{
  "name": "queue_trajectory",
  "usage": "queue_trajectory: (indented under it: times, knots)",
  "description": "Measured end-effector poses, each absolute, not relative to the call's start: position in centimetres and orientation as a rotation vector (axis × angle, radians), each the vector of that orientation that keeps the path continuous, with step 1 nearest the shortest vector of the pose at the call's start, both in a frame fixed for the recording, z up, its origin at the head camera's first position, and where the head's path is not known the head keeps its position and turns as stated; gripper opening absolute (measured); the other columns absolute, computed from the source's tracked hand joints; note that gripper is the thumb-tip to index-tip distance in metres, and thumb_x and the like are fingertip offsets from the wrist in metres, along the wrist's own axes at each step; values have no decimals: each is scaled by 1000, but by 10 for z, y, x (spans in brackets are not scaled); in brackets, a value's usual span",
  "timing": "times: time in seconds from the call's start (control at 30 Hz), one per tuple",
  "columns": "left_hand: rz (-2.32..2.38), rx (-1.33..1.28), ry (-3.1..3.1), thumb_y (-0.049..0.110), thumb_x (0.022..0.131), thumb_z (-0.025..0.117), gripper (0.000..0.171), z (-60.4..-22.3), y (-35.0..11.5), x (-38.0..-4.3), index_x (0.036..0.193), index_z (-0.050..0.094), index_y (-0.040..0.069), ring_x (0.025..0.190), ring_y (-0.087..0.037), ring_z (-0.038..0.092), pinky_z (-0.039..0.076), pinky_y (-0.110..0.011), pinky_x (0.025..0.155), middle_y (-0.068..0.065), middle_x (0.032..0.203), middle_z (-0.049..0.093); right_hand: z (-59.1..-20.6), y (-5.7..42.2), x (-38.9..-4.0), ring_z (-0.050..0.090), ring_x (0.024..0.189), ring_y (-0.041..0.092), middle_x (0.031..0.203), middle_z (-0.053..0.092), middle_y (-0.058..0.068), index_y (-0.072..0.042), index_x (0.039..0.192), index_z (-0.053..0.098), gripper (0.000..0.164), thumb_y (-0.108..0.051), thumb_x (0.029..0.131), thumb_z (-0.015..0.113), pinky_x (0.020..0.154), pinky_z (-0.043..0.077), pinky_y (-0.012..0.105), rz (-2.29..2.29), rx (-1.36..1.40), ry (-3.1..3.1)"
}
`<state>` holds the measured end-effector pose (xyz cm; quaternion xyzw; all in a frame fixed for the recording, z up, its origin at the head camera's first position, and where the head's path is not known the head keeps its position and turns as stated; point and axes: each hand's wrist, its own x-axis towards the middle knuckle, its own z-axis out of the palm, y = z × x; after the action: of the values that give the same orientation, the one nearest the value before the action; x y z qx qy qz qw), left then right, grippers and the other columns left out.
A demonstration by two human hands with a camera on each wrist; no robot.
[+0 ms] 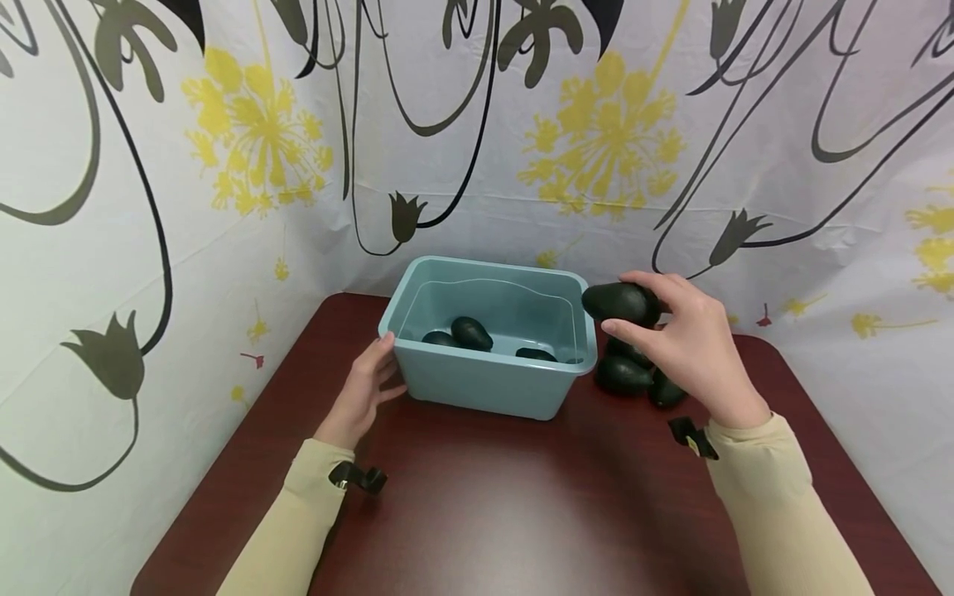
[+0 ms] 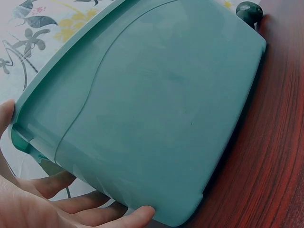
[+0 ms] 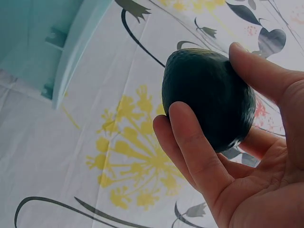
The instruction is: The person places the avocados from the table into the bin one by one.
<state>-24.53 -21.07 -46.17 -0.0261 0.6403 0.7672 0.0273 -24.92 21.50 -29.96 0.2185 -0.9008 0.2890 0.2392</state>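
Note:
My right hand (image 1: 696, 343) grips a dark green avocado (image 1: 619, 303) between thumb and fingers, raised beside the right rim of a light blue plastic bin (image 1: 477, 379). The right wrist view shows this avocado's bumpy skin, with fingertips (image 3: 187, 121) wrapped against it. At the bin's near left corner, my left hand (image 1: 363, 399) holds the rim, thumb on top and fingers along the outer wall. Inside the bin lie avocados (image 1: 472, 333), partly hidden by the front wall. Below my right hand, more avocados (image 1: 623, 376) sit in a small pile, partly covered by the hand.
The bin stands on a dark red wood-grain table (image 1: 462, 497) toward its back edge. Behind and on both sides hangs a white floral cloth (image 1: 462, 165) with yellow and grey prints. The pile of avocados lies close to the bin's right side.

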Motion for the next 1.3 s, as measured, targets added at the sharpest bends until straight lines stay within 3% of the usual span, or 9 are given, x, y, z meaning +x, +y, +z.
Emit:
queue_trajectory:
  times: [0.3,0.63,0.9,1.3]
  knots:
    - [2372,-102,1986,61,97,54,68,-465,-211,-247,156,35,33,143,-28,36,38,-66,102,-2,158,34,-290,200,-263,58,98,19,122,61,-2,-31,135,62,59,-48,82,82,78,46,42,841,642,-2507]
    - [2369,-108,1991,56,100,51,62,-464,-209,-248,155,36,33,143,-29,36,39,-66,102,-2,158,35,-283,182,-284,56,102,21,132,59,0,-28,140,60,64,-54,84,78,78,46,43,841,694,-2588]
    - [2375,-116,1989,62,96,56,68,-464,-210,-249,154,37,33,141,-28,38,39,-65,102,-1,156,37,-287,163,-305,52,123,23,140,57,-1,-27,141,59,65,-52,84,79,89,48,47,857,767,-2658]
    - [2379,-73,1966,53,101,50,63,-464,-211,-248,157,33,28,143,-29,36,37,-67,103,-5,158,34,-303,144,-340,55,104,22,130,60,1,-24,139,60,61,-46,85,80,79,49,42,832,850,-2785]
